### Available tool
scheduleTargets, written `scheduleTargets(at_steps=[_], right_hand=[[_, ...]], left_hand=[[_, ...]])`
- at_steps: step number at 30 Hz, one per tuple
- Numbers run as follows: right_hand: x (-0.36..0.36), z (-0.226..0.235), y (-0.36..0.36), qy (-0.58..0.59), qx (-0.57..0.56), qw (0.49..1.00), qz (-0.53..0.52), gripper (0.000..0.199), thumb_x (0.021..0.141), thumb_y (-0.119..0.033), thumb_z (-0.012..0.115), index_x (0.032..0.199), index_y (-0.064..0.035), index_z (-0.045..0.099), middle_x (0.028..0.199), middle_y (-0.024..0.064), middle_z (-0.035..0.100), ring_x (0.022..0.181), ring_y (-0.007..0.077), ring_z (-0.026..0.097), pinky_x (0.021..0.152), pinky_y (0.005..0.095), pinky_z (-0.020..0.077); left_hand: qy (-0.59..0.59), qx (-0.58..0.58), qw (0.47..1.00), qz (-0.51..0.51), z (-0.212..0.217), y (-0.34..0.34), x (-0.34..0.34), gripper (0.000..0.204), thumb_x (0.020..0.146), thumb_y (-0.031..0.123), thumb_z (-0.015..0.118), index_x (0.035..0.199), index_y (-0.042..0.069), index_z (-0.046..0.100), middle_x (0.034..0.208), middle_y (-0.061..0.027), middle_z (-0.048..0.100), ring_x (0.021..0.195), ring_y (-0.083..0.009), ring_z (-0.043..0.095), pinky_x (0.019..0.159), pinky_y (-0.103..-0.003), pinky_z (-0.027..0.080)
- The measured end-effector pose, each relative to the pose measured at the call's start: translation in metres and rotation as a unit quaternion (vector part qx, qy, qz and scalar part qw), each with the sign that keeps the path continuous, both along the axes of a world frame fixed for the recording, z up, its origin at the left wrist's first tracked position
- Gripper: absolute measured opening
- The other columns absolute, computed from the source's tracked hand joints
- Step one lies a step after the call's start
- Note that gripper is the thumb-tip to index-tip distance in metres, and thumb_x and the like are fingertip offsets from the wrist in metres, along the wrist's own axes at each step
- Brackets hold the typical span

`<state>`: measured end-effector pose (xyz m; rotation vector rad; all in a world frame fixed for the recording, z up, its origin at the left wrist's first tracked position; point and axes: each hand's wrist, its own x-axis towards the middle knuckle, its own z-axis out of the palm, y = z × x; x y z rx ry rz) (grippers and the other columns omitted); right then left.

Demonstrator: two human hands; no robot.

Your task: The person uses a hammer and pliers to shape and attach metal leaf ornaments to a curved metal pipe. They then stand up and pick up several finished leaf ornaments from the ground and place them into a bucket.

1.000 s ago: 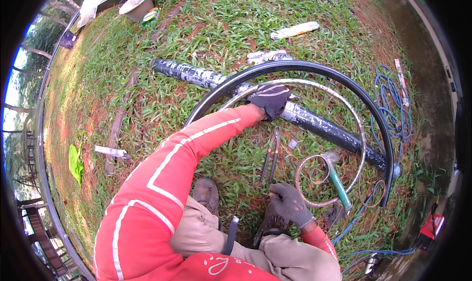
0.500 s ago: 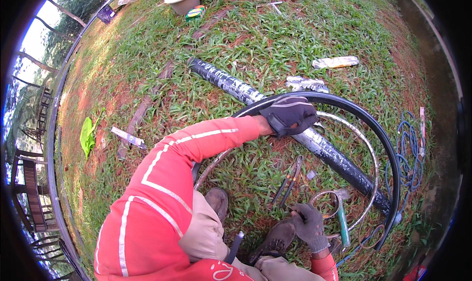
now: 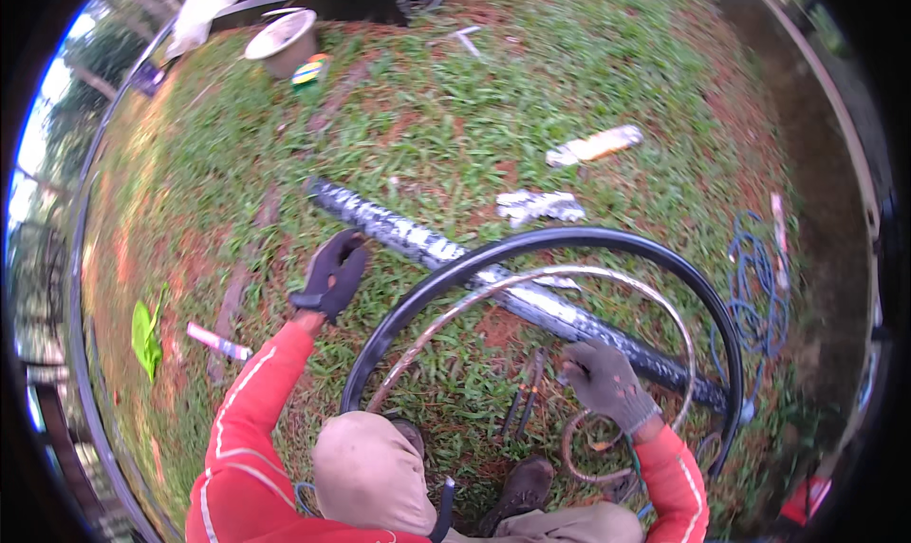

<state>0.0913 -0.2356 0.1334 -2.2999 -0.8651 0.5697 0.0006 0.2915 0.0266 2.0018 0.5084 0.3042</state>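
My left hand [image 3: 332, 277], in a dark glove, is raised over the grass left of a curved black tube [image 3: 389, 313]. Its fingers are parted from the thumb, and nothing shows between them. In a worn grey glove, my right hand [image 3: 607, 383] hangs above the lower part of a mottled black-and-white pole [image 3: 560, 315]. Those fingers are curled in; anything inside them is hidden. The black tube arches over the pole, and a thinner, rusty pale hoop [image 3: 455, 315] lies inside its curve. Dark-handled pliers [image 3: 522, 391] rest on the grass between my feet and the pole.
Crumpled whitish gloves [image 3: 541, 206] and a white-and-orange packet [image 3: 595, 146] lie beyond the pole. A blue rope [image 3: 754, 287] is heaped at right. Far left stand a pale basin [image 3: 285, 45] and a green-yellow packet [image 3: 310, 72]. A concrete channel [image 3: 807, 163] borders the right.
My left hand has let go of the black tube and swung left. My right hand has risen from beside the shoe toward the pole. The whole view has shifted.
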Motion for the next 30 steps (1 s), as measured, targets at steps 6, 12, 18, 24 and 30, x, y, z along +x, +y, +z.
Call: scheduleTargets(at_steps=[6, 12, 18, 24, 30], right_hand=[[0.035, -0.059, 0.011, -0.04, 0.008, 0.998, -0.044, 0.021, 0.102, -0.019, 0.069, 0.117, -0.0076, 0.077, 0.107, 0.0205, 0.076, 0.1, 0.0453, 0.077, 0.089, 0.0565, 0.0615], [0.016, -0.04, -0.056, -0.034, 0.038, 0.979, -0.197, 0.017, 0.098, -0.013, 0.07, 0.109, -0.0043, 0.077, 0.105, 0.0234, 0.077, 0.105, 0.0474, 0.076, 0.094, 0.0575, 0.0591], [0.014, -0.025, -0.123, -0.07, 0.056, 0.95, -0.3, 0.017, 0.1, -0.016, 0.068, 0.11, -0.0047, 0.076, 0.107, 0.0234, 0.078, 0.104, 0.0484, 0.075, 0.094, 0.0582, 0.0583], [-0.018, 0.049, -0.19, -0.011, -0.015, 0.909, -0.417, 0.019, 0.103, -0.022, 0.068, 0.108, -0.0058, 0.077, 0.105, 0.0217, 0.08, 0.104, 0.0468, 0.076, 0.093, 0.0564, 0.0591], [-0.126, 0.131, -0.273, 0.097, -0.164, 0.845, -0.5, 0.027, 0.098, -0.028, 0.073, 0.114, -0.0078, 0.082, 0.113, 0.0233, 0.083, 0.11, 0.046, 0.079, 0.099, 0.0556, 0.0615]], left_hand=[[0.103, 0.074, 0.985, -0.114, -0.036, -0.032, -0.023, 0.067, 0.113, 0.027, 0.074, 0.167, -0.007, 0.054, 0.164, -0.025, 0.064, 0.153, -0.0344, 0.061, 0.13, -0.047, 0.045], [0.129, 0.199, 0.911, -0.336, -0.014, -0.144, 0.066, 0.108, 0.1, 0.04, 0.085, 0.179, -0.009, 0.03, 0.169, -0.0375, 0.051, 0.155, -0.0531, 0.053, 0.132, -0.059, 0.039], [0.181, 0.313, 0.875, -0.323, -0.016, -0.143, 0.079, 0.122, 0.096, 0.049, 0.087, 0.181, -0.006, 0.021, 0.175, -0.0393, 0.042, 0.161, -0.0577, 0.044, 0.132, -0.061, 0.038], [0.335, 0.358, 0.82, -0.296, 0.035, -0.176, 0.095, 0.132, 0.094, 0.069, 0.081, 0.185, -0.001, 0.016, 0.186, -0.0362, 0.03, 0.172, -0.0592, 0.028, 0.137, -0.073, 0.023], [0.347, 0.363, 0.808, -0.307, 0.157, -0.228, 0.09, 0.141, 0.086, 0.072, 0.083, 0.189, 0.011, 0.01, 0.191, -0.033, 0.02, 0.173, -0.0645, 0.018, 0.136, -0.079, 0.012]])
